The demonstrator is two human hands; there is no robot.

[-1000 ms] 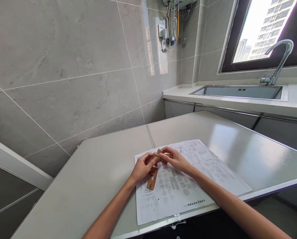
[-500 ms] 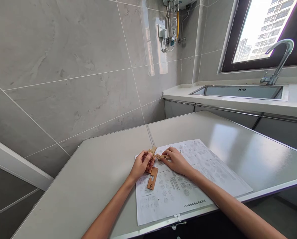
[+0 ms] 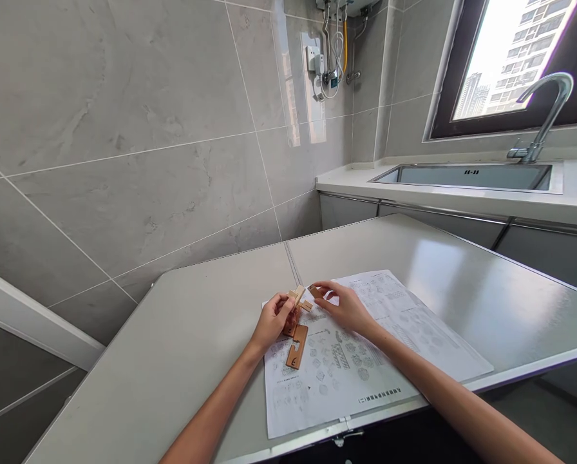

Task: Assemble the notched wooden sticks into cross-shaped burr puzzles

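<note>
My left hand is closed on joined wooden puzzle pieces, light-coloured on top, held just above the paper. Between the thumb and fingers of my right hand is a darker brown wooden puzzle piece, apart from the joined ones. A notched wooden piece with a black mark lies flat on the printed sheet. Another brown piece with a mark shows partly under my left fingers. How the held pieces interlock is too small to make out.
The sheet, covered in small diagrams, lies on a pale folding table with a seam across it. A tiled wall runs along the far left. Beyond the table are a counter with a sink and a tap below the window.
My right hand has drawn slightly back and up from the joined pieces, and the brown piece in it is now tilted and apart from them. My left hand has hardly moved.
</note>
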